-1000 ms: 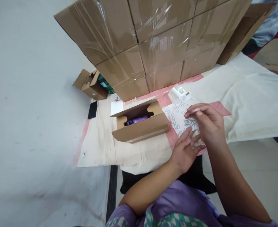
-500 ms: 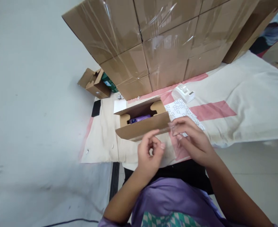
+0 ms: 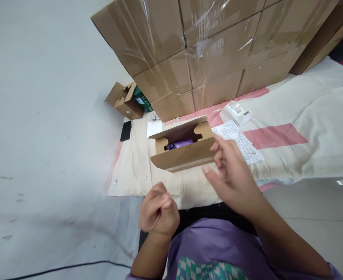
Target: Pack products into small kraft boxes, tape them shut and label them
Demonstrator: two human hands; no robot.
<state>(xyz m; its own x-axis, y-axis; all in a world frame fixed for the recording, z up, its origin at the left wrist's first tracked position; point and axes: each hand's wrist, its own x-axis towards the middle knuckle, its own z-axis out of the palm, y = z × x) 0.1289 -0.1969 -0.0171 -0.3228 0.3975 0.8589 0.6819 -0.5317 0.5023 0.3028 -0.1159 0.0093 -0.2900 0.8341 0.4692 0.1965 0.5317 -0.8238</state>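
Note:
My left hand (image 3: 159,212) is closed at the front edge of the cloth-covered table, thumb pressed to the curled fingers. Whatever is in that pinch, if anything, is too small to make out. My right hand (image 3: 232,175) is open, thumb apart from the fingers and nothing visible between them. It hovers by the right end of an open cardboard box (image 3: 185,157). Inside the box lies a purple packet (image 3: 179,145), partly hidden by the front wall. Under the right hand's far side is a white sheet with small printed outlines (image 3: 241,142).
A white tape dispenser (image 3: 235,112) stands behind the sheet. Plastic-wrapped stacked cartons (image 3: 218,70) rise along the back. At the left are a smaller open carton (image 3: 127,103), a green package (image 3: 142,100), a black flat object (image 3: 126,131) and a white paper (image 3: 154,128).
My left hand has dropped down and left, away from the box, and closed. My right hand has opened; the clear strip it held no longer shows there. The view has shifted slightly.

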